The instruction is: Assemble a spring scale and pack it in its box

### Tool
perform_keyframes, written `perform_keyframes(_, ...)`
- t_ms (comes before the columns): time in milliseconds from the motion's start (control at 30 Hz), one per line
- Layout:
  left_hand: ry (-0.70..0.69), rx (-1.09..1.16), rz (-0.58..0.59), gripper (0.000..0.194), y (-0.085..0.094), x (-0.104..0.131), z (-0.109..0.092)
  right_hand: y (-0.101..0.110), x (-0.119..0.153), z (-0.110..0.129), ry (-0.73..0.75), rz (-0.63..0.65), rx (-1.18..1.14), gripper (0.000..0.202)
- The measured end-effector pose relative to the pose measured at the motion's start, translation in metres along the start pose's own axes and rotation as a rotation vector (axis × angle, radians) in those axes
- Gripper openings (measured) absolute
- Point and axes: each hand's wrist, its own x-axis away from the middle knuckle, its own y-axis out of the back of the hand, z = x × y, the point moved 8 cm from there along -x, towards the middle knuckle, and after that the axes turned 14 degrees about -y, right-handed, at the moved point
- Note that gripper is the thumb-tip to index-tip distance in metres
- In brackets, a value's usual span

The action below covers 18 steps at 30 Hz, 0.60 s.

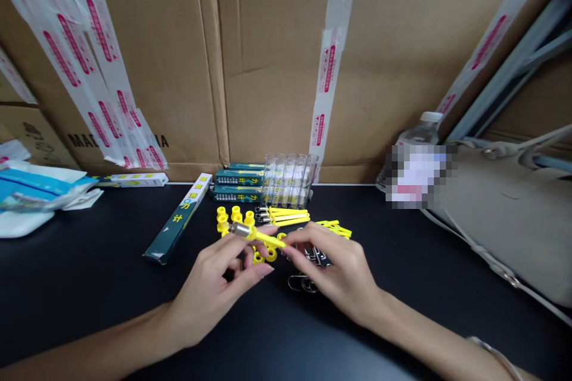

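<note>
My right hand pinches the thin end of a yellow plastic rod between thumb and fingertips. A metal spring sits at the rod's other end, over the index finger of my left hand. The left thumb stands apart from the rod and its fingers are spread. Behind and below the hands are several yellow caps, partly hidden. Similar yellow rods with springs lie in a row beyond them. Metal hooks are heaped beside my right hand, which partly covers them.
Clear plastic tubes stand upright beside stacked green boxes. A long green box lies at left, near blue-white packaging. More yellow pieces lie to the right. A bottle and pale bag stand at right; cardboard boxes wall the back.
</note>
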Motion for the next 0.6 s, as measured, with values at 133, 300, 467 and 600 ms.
perform_keyframes(133,0.075,0.093,-0.07,0.019,0.006,0.002,0.013,-0.012,0.009,0.012,0.013,0.087,-0.047,0.011)
perform_keyframes(300,0.189,0.179,-0.241,0.03,0.014,0.004,0.025,-0.015,0.008,0.002,-0.039,0.088,0.073,0.028)
perform_keyframes(467,0.244,0.229,-0.308,0.037,0.016,0.001,0.027,-0.023,0.009,-0.002,-0.062,0.101,0.199,0.025)
perform_keyframes(600,0.267,0.264,-0.273,0.04,0.013,0.002,0.031,-0.029,0.01,-0.006,-0.079,0.122,0.239,0.024)
